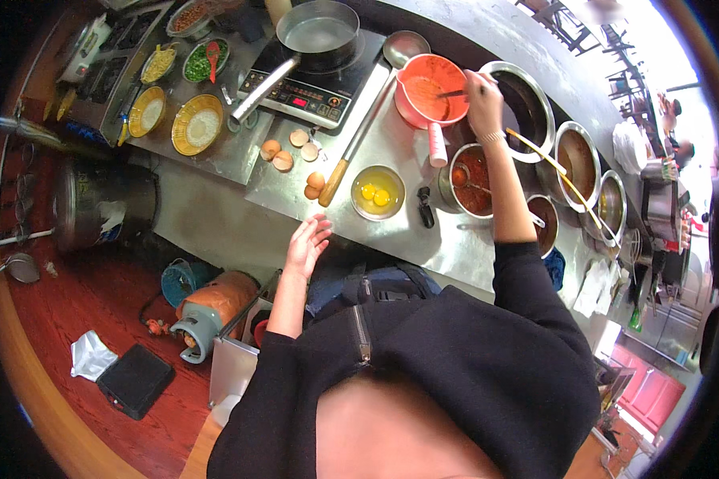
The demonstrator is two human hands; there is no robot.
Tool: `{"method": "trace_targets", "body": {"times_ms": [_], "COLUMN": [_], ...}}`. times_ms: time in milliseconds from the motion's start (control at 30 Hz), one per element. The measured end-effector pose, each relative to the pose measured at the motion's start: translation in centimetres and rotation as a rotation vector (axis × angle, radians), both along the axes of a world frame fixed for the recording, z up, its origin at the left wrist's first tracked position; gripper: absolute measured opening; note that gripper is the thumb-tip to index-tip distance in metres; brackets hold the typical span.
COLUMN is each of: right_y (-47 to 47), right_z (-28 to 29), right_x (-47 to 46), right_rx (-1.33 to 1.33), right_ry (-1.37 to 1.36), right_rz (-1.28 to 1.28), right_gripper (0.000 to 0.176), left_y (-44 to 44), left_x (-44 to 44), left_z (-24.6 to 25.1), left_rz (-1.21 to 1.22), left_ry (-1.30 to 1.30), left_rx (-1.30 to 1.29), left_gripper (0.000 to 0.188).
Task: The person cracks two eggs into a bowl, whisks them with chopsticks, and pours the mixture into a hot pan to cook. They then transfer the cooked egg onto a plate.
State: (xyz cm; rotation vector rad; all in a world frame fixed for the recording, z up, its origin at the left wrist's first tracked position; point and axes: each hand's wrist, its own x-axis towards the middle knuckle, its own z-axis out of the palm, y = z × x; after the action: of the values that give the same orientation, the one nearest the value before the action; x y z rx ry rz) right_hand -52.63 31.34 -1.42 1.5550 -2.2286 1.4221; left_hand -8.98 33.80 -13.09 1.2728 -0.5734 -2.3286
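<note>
My right hand (484, 102) is closed on the end of a dark utensil (452, 94), whose other end reaches into orange-red contents in a red plastic pot (401, 99) with a pink handle. My left hand (307, 242) hangs with fingers apart and nothing in it, just off the counter's front edge. A metal bowl (359, 206) of cracked eggs with two whole yolks stands between the hands. To its left lie brown eggshells (283, 160) and a long-handled metal ladle (406, 49) with a wooden grip. A black-handled tool (425, 209) lies to the bowl's right.
A metal saucepan (317, 57) of clear liquid stands on an induction cooker (311, 99). Yellow bowls (183, 114) of pale contents and chopped greens (198, 63) are at left. Several metal pots, one with red sauce (472, 179), line the right. An orange gas cylinder (224, 299) stands on the floor.
</note>
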Motion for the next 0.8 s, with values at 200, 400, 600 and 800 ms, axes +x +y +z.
{"method": "trace_targets", "body": {"times_ms": [200,400,600,800], "right_y": [13.3,16.4,15.3,14.2], "right_z": [1.6,-2.5,-2.7,-1.9], "right_x": [10.0,14.8,14.9,15.8], "right_rx": [0.041,0.376,0.267,0.282], "right_ry": [-0.458,-0.695,-0.518,-0.579], "right_rz": [0.361,0.171,0.271,0.211], "right_gripper": [0.036,0.019,0.010,0.019], "left_y": [-0.8,-1.2,-0.2,0.7], "left_x": [-1.7,-3.4,-2.3,-5.5], "left_z": [0.3,0.2,-0.3,-1.4], "left_rz": [-0.160,-0.211,-0.222,-0.234], "left_ry": [-0.103,-0.094,-0.114,0.107], "left_rx": [-0.063,-0.077,-0.062,-0.173], "left_gripper": [0.032,0.031,0.036,0.068]}}
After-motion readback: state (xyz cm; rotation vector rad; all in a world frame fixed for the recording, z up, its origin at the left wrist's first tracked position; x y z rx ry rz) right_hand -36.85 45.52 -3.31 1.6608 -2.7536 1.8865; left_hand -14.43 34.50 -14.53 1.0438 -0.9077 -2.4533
